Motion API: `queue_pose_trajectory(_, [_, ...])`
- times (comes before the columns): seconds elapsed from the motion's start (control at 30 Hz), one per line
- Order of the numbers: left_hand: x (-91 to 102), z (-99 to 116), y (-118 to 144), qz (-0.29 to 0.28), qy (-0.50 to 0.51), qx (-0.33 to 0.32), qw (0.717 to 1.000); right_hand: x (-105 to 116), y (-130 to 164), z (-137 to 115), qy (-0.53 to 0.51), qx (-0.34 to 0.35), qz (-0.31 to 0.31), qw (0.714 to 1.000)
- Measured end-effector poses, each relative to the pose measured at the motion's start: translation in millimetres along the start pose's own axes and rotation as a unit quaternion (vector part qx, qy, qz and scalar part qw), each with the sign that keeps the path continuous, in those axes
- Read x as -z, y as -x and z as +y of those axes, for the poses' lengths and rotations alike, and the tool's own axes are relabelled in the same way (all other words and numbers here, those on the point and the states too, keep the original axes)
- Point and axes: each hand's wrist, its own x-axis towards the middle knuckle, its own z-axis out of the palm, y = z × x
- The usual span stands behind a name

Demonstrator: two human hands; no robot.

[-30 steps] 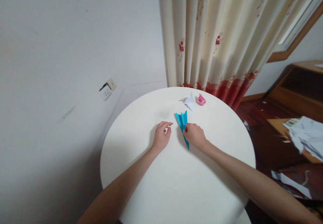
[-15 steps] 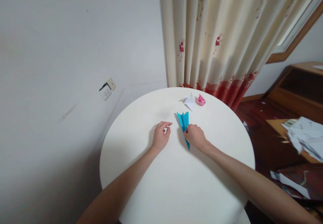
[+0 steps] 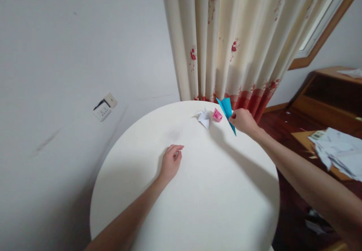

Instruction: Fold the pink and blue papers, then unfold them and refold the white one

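Round and white, the table (image 3: 198, 198) stands against a pale wall. Fingers of the right hand (image 3: 243, 121) pinch a folded blue paper (image 3: 226, 108) at the table's far edge, lifted and tilted — just left of those fingers lie a pink paper figure (image 3: 217, 115) and a white paper figure (image 3: 204, 118), touching. Nearer, the left hand (image 3: 170, 163) rests empty, fingers loosely curled. Behind hangs a flowered curtain (image 3: 240, 40).

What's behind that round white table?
Behind the table hangs a cream curtain with red flowers, beside a bare wall. The tabletop hides the curtain's hem and the floor there.
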Motion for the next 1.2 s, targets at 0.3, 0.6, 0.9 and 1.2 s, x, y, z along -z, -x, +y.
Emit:
queue_pose_trajectory(0.3, [-3.2, -6.3, -6.2, 0.007, -0.025, 0.011, 1.0, -54.3, -98.4, 49.2, 0.012, -0.039, -0.057, 0.998])
queue_pose_trajectory(0.6, [-3.9, -9.5, -9.0, 0.006, -0.031, 0.018, 0.999, -85.2, -111.5, 57.7, 0.014, -0.043, -0.084, 0.995])
queue_pose_trajectory(0.9, [-3.3, -4.8, -5.6, 0.02, -0.021, 0.01, 1.0, -57.7, -95.2, 51.8, 0.02, -0.119, -0.038, 0.992])
queue_pose_trajectory(1.2, [0.7, -7.7, -4.0, 0.014, -0.119, -0.042, 0.992, 16.4, -20.3, -4.5, -0.14, 0.069, 0.207, 0.966])
